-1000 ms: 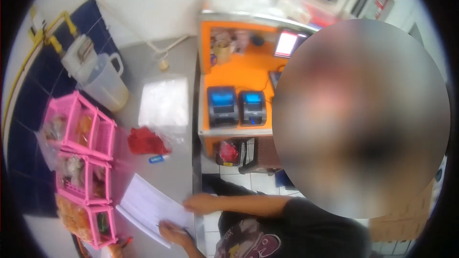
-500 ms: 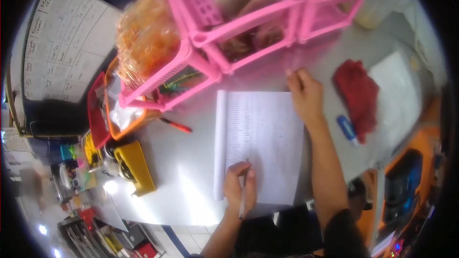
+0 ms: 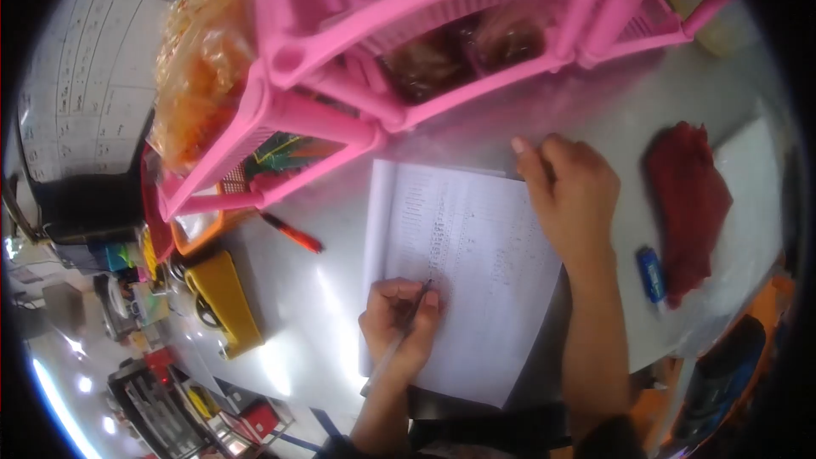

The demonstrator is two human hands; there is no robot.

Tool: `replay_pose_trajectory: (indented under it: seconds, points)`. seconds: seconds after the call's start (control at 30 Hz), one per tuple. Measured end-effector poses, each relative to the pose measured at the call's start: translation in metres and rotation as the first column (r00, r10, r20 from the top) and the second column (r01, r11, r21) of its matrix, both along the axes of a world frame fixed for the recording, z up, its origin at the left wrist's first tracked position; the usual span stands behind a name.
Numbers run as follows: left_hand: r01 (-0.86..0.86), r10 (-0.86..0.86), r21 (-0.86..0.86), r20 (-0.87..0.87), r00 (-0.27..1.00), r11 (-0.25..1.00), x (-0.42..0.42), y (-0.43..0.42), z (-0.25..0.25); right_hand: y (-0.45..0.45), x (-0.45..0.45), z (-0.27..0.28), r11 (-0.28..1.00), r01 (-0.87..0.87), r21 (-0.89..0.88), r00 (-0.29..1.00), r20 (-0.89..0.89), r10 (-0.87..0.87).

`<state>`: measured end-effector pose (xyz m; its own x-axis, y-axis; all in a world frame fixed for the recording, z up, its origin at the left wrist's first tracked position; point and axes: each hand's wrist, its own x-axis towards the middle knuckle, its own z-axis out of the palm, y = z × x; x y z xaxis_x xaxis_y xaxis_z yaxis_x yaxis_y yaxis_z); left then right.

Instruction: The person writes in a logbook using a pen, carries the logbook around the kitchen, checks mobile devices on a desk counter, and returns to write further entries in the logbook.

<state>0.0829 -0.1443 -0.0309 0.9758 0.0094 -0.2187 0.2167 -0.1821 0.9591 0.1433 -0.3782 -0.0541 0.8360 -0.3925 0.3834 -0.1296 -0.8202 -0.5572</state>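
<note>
In the middle of the table lies a notepad (image 3: 484, 323), its page covered with columns of small writing. The left edge looks rolled over or bound. A pen (image 3: 395, 344) sits between the thumb and fingers of my left hand (image 3: 399, 323), its tip on the page's left-centre. My right hand (image 3: 578, 195) rests by the notepad's upper right corner, thumb stretched out apart from the loosely bent fingers. I see nothing in it; its underside is hidden.
A pink plastic rack (image 3: 331, 59) with bagged goods stands beyond the notepad. Left are a red pen (image 3: 291, 232) and a yellow tape-dispenser-like object (image 3: 225, 302). Right are a dark red cloth (image 3: 688, 212), a blue marker-like item (image 3: 651, 274) and a white sheet (image 3: 756, 178).
The view has shifted and come closer, so the rack and notepad look larger. My left hand still holds the pen at the page; my right hand stays near the upper right corner.
</note>
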Motion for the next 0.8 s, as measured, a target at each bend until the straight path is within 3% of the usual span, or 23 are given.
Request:
replay_pose_trajectory:
  seconds: [0.13, 0.2, 0.33, 0.47, 0.57, 0.63, 0.67, 0.73, 0.8]
  points:
    - [0.029, -0.055, 0.181, 0.143, 0.988, 0.983, 0.014, -0.015, -0.003, -0.001, 0.0, 0.001, 1.0, -0.014, -0.013, 1.0, 0.012, 0.015]
    - [-0.036, -0.067, 0.381, 0.254, 0.965, 0.924, 0.02, -0.016, -0.017, -0.001, 0.001, -0.001, 1.0, -0.023, -0.002, 1.0, 0.019, 0.023]
    - [-0.146, -0.009, 0.446, 0.326, 0.945, 0.883, 0.021, -0.019, -0.022, 0.001, 0.002, -0.001, 0.999, -0.02, -0.034, 1.0, -0.013, 0.02]
    - [-0.179, 0.042, 0.46, 0.293, 0.955, 0.87, 0.025, -0.025, -0.014, 0.001, 0.002, 0.0, 0.998, -0.045, -0.037, 0.999, -0.032, 0.044]
    - [-0.029, -0.095, 0.437, 0.261, 0.961, 0.899, 0.021, -0.034, -0.005, -0.002, 0.001, 0.003, 0.997, -0.049, -0.055, 0.997, -0.069, 0.045]
    - [0.159, -0.317, 0.419, 0.34, 0.885, 0.894, 0.02, -0.048, 0.005, -0.002, 0.0, 0.003, 0.997, -0.052, -0.052, 0.996, -0.076, 0.048]
    - [0.163, -0.318, 0.416, 0.336, 0.887, 0.895, 0.023, -0.051, 0.003, -0.002, 0.0, 0.002, 0.998, -0.053, -0.043, 0.995, -0.086, 0.049]
    - [0.325, -0.521, 0.448, 0.437, 0.733, 0.833, 0.031, -0.059, -0.003, -0.002, 0.001, 0.002, 0.998, -0.053, -0.039, 0.994, -0.094, 0.049]
    - [0.341, -0.522, 0.453, 0.372, 0.767, 0.824, 0.027, -0.06, -0.009, -0.003, 0.001, 0.001, 0.998, -0.052, -0.041, 0.996, -0.073, 0.048]
